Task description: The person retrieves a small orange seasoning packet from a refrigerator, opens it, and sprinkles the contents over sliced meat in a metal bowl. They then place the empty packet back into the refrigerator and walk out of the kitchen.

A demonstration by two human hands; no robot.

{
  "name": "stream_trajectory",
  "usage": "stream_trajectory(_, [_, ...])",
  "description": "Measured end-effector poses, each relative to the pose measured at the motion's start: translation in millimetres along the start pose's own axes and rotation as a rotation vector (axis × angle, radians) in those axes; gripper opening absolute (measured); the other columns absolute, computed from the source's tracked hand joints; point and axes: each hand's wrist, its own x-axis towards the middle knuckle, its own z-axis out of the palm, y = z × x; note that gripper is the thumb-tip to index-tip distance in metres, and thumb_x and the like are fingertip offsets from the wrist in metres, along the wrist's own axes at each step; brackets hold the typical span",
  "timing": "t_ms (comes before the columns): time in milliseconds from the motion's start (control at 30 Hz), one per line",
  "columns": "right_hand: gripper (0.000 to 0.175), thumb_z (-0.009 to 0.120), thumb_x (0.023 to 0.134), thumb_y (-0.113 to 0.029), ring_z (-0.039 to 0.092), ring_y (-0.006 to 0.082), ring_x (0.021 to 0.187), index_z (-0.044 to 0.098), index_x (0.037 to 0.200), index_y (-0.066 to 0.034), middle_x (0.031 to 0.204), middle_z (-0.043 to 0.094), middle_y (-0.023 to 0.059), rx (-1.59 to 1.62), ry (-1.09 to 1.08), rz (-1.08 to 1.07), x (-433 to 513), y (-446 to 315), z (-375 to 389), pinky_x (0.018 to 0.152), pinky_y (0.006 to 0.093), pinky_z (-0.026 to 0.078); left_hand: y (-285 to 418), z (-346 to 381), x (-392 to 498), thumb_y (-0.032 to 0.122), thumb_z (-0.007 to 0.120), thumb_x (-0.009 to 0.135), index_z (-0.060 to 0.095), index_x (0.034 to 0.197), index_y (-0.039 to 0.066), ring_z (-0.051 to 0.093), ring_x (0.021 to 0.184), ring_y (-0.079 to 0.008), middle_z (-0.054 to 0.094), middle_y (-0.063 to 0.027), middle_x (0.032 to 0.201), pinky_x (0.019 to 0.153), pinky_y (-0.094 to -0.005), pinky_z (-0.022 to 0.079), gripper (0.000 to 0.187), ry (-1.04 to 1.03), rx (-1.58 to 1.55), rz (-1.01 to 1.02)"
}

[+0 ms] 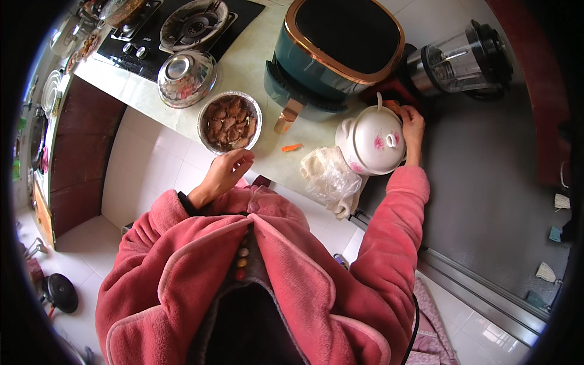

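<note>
My right hand (pixel 413 132) reaches past the right side of a white lidded pot (pixel 372 137) with pink flowers, its fingertips at an orange item (pixel 391 106) behind the pot; its hold on that item is not clear. My left hand (pixel 223 175), fingers loosely curled, is at the near rim of a round foil container (pixel 259 123) of browned meat pieces (pixel 230 124). Whether it touches the rim cannot be told. An orange scrap (pixel 292 147) lies on the counter between my hands. A cloth (pixel 319 162) and a clear plastic bag (pixel 340 182) lie beside the pot.
A green air fryer (pixel 315 59) with its drawer partly out stands behind the scrap. A blender (pixel 456 59) stands at the back right. An upturned metal bowl (pixel 187 80) sits beside the gas stove (pixel 150 54). A dark grey surface (pixel 479 182) with a metal edge extends at right.
</note>
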Motion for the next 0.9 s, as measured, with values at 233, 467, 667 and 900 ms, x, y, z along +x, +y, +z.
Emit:
stream_trajectory(233, [0.017,0.056,0.097,-0.018,0.067,0.0218,0.079,0.064,0.103,-0.0044,0.089,0.069,0.012,-0.01,0.42,-0.134,-61,-99,-37,0.07,0.0322,0.052,33,1,18,0.01,0.063,0.088,0.062,0.108,0.0,0.065,0.076,-0.0248,0.065,-0.0141,0.091,0.07,-0.0335,0.052,0.022,-0.028,-0.005,0.126])
stream_trajectory(467, [0.015,0.068,0.08,0.001,0.063,0.03,0.074,0.065,0.094,-0.005,0.083,0.066,0.0116,0.073,-0.032,-0.363,-184,-173,0,0.069,0.0385,0.05,77,27,32,0.012,0.072,0.081,0.058,0.12,0.004,0.064,0.085,-0.0232,0.062,-0.0116,0.109,0.075,-0.0342,0.053,0.042,-0.132,-0.014,0.291])
stream_trajectory(667, [0.018,0.072,0.075,0.0,0.062,0.0261,0.073,0.064,0.09,-0.0059,0.077,0.066,0.0075,0.121,-0.1,-0.371,-233,-188,29,0.066,0.037,0.048,79,58,27,0.016,0.074,0.078,0.065,0.107,0.004,0.063,0.081,-0.0246,0.066,-0.0107,0.099,0.073,-0.0359,0.052,0.032,-0.274,0.06,0.278])
stream_trajectory(900, [0.038,0.076,0.074,-0.008,0.062,0.027,0.095,0.065,0.111,-0.0105,0.108,0.066,0.0065,0.066,0.066,-0.226,-262,-190,8,0.084,0.0379,0.049,79,75,28,0.011,0.069,0.082,0.068,0.089,0.002,0.064,0.068,-0.0223,0.066,-0.0115,0.083,0.064,-0.0316,0.051,0.011,-0.355,0.039,0.277])
